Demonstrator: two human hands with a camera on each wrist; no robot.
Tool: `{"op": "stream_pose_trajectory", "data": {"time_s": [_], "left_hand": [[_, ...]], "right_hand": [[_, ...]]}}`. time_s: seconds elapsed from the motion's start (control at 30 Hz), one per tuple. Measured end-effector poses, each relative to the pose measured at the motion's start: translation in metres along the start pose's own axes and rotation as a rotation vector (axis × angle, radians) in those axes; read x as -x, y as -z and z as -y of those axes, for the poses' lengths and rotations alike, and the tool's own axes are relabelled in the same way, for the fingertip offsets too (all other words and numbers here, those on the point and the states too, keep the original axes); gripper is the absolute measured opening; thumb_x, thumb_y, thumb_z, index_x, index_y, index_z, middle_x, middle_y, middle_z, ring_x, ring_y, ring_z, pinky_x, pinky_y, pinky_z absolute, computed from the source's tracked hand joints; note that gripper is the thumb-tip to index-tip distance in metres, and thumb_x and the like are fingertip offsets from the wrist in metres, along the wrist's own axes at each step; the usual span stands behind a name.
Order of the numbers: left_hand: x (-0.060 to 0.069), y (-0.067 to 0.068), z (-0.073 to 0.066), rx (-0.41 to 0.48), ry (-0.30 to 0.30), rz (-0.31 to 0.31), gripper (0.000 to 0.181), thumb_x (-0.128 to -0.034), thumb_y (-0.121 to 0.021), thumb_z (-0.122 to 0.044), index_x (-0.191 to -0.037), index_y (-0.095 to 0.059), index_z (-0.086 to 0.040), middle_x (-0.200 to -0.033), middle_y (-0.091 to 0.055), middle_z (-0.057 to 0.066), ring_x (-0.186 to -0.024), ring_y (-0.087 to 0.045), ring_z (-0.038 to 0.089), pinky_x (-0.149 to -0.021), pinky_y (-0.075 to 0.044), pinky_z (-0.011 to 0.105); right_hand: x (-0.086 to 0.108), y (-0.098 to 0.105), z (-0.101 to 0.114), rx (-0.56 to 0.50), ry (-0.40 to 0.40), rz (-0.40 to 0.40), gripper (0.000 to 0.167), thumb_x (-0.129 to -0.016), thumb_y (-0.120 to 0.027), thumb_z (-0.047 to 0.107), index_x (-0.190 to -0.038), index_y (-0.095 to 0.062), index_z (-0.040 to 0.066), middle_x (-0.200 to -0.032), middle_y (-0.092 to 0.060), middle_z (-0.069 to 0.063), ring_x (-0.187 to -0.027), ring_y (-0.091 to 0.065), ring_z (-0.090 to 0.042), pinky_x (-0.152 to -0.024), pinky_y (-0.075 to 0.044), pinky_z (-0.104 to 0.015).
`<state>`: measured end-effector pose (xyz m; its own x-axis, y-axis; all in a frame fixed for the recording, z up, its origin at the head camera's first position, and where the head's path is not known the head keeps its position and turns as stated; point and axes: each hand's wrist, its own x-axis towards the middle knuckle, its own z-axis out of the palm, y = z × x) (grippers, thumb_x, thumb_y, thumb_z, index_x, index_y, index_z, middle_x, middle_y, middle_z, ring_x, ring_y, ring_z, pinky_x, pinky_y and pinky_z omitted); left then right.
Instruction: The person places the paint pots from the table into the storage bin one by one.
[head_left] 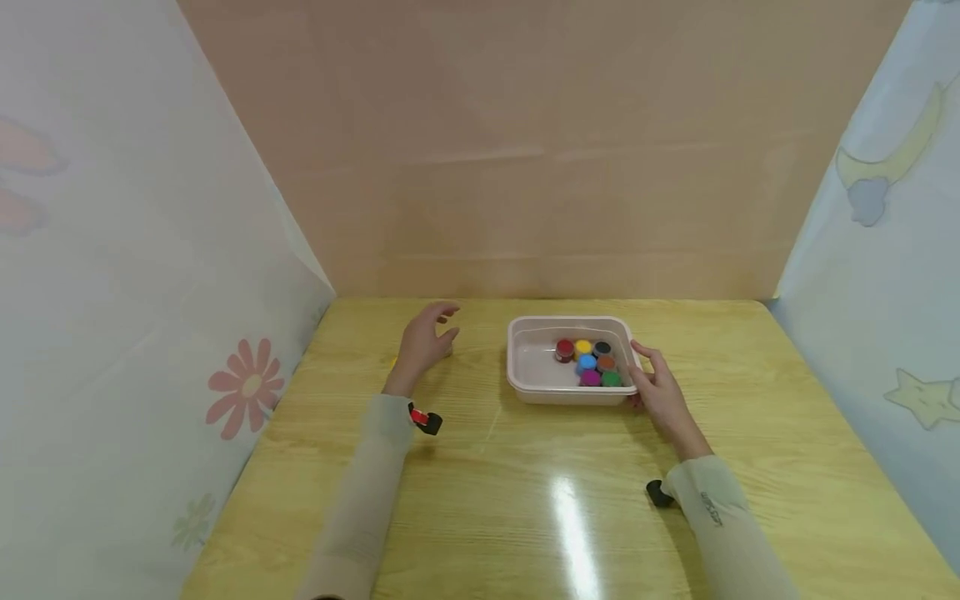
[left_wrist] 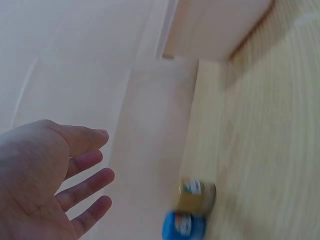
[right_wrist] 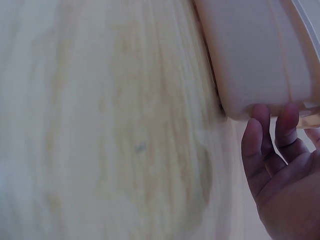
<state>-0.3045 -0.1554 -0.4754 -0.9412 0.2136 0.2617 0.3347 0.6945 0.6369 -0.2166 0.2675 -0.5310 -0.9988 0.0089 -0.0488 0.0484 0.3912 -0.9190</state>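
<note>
A pale pink plastic box (head_left: 540, 390) stands on the table, with several small paint pots (head_left: 587, 363) of different colours grouped at its right side. My right hand (head_left: 662, 398) holds the box's right end, thumb at the rim and fingers against the outer wall; the right wrist view shows fingertips (right_wrist: 260, 111) touching that wall. To the left of the box, my left hand (head_left: 423, 346) is above the table with fingers spread and loosely bent, holding nothing. Near it, in the left wrist view, are a gold-brown pot (left_wrist: 192, 196) and a blue pot (left_wrist: 183, 226), mostly hidden by this hand in the head view.
The wooden table (head_left: 487, 500) ends at a brown upright backdrop (head_left: 555, 167). Patterned sheets hang at the left (head_left: 150, 250) and right (head_left: 885, 275). Black wrist cameras stick out from both sleeves.
</note>
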Motion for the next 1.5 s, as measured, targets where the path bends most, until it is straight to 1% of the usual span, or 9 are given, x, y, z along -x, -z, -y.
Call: {"op": "stream_pose_trajectory", "data": {"time_s": [0.13, 0.33, 0.53, 0.67, 0.8, 0.93, 1.13, 1.4, 1.5], "left_hand": [[0.013, 0.01, 0.016, -0.002, 0.027, -0.019, 0.043, -0.0996, -0.07, -0.015, -0.141, -0.06, -0.012, -0.137, -0.063, 0.011, -0.126, -0.059, 0.031, -0.104, -0.05, 0.053], [0.031, 0.022, 0.037, 0.048, 0.047, -0.019, 0.047, -0.0989, -0.071, -0.014, -0.143, -0.058, -0.007, -0.144, -0.059, 0.016, -0.131, -0.054, 0.036, -0.108, -0.046, 0.058], [0.043, 0.029, 0.06, 0.064, 0.063, 0.001, 0.053, -0.0978, -0.072, -0.016, -0.146, -0.054, -0.004, -0.145, -0.056, 0.021, -0.133, -0.052, 0.041, -0.109, -0.044, 0.06], [0.052, 0.033, 0.07, 0.075, 0.118, 0.042, 0.057, -0.0969, -0.073, -0.015, -0.147, -0.051, -0.002, -0.147, -0.053, 0.023, -0.134, -0.051, 0.044, -0.111, -0.042, 0.061], [0.061, 0.035, 0.078, 0.093, 0.181, 0.073, 0.056, -0.0978, -0.071, -0.014, -0.148, -0.049, -0.001, -0.148, -0.052, 0.024, -0.134, -0.051, 0.044, -0.111, -0.043, 0.06], [0.063, 0.033, 0.085, 0.106, 0.191, 0.098, 0.053, -0.1012, -0.067, -0.013, -0.148, -0.048, 0.0, -0.147, -0.053, 0.024, -0.132, -0.053, 0.043, -0.11, -0.046, 0.057], [0.062, 0.028, 0.094, 0.065, 0.187, 0.093, 0.046, -0.1026, -0.065, -0.013, -0.144, -0.052, 0.002, -0.142, -0.057, 0.027, -0.124, -0.06, 0.043, -0.105, -0.05, 0.056], [0.065, 0.026, 0.097, 0.05, 0.204, 0.098, 0.043, -0.1021, -0.067, -0.015, -0.141, -0.056, -0.001, -0.14, -0.06, 0.023, -0.118, -0.062, 0.039, -0.103, -0.051, 0.055], [0.065, 0.024, 0.098, 0.033, 0.2, 0.091, 0.042, -0.1019, -0.067, -0.016, -0.14, -0.057, -0.002, -0.138, -0.061, 0.022, -0.117, -0.062, 0.038, -0.101, -0.051, 0.054]], "right_hand": [[0.003, 0.001, 0.012, -0.016, 0.0, 0.011, 0.058, -0.112, -0.043, 0.029, -0.165, -0.023, 0.013, -0.097, -0.069, -0.021, -0.069, -0.064, -0.027, -0.061, -0.057, -0.035], [0.014, 0.006, 0.032, 0.002, 0.004, 0.011, 0.056, -0.112, -0.043, 0.02, -0.163, -0.024, 0.005, -0.099, -0.067, -0.029, -0.071, -0.066, -0.035, -0.062, -0.058, -0.039], [0.005, 0.007, 0.01, 0.012, 0.012, -0.013, 0.058, -0.113, -0.041, 0.028, -0.165, -0.022, 0.013, -0.111, -0.065, -0.036, -0.069, -0.065, -0.024, -0.061, -0.057, -0.035], [0.002, 0.002, 0.0, 0.02, 0.021, -0.023, 0.059, -0.112, -0.041, 0.035, -0.165, -0.023, 0.017, -0.116, -0.063, -0.038, -0.07, -0.064, -0.022, -0.061, -0.056, -0.033], [0.003, -0.002, -0.001, 0.021, 0.017, -0.022, 0.059, -0.112, -0.042, 0.038, -0.165, -0.024, 0.019, -0.109, -0.065, -0.033, -0.07, -0.065, -0.025, -0.061, -0.057, -0.034], [0.002, -0.002, 0.001, 0.027, 0.02, -0.035, 0.059, -0.112, -0.042, 0.04, -0.165, -0.025, 0.02, -0.1, -0.067, -0.027, -0.069, -0.064, -0.025, -0.061, -0.057, -0.035], [0.001, -0.001, 0.004, 0.023, 0.033, -0.024, 0.06, -0.111, -0.043, 0.04, -0.165, -0.024, 0.019, -0.109, -0.066, -0.033, -0.069, -0.064, -0.025, -0.061, -0.056, -0.035], [-0.001, -0.001, 0.0, 0.046, 0.028, -0.026, 0.06, -0.111, -0.041, 0.043, -0.165, -0.024, 0.023, -0.108, -0.066, -0.03, -0.071, -0.065, -0.024, -0.062, -0.056, -0.034], [-0.001, 0.0, 0.002, 0.052, 0.021, -0.021, 0.06, -0.112, -0.041, 0.04, -0.166, -0.023, 0.022, -0.104, -0.068, -0.028, -0.071, -0.066, -0.025, -0.063, -0.057, -0.035]]}}
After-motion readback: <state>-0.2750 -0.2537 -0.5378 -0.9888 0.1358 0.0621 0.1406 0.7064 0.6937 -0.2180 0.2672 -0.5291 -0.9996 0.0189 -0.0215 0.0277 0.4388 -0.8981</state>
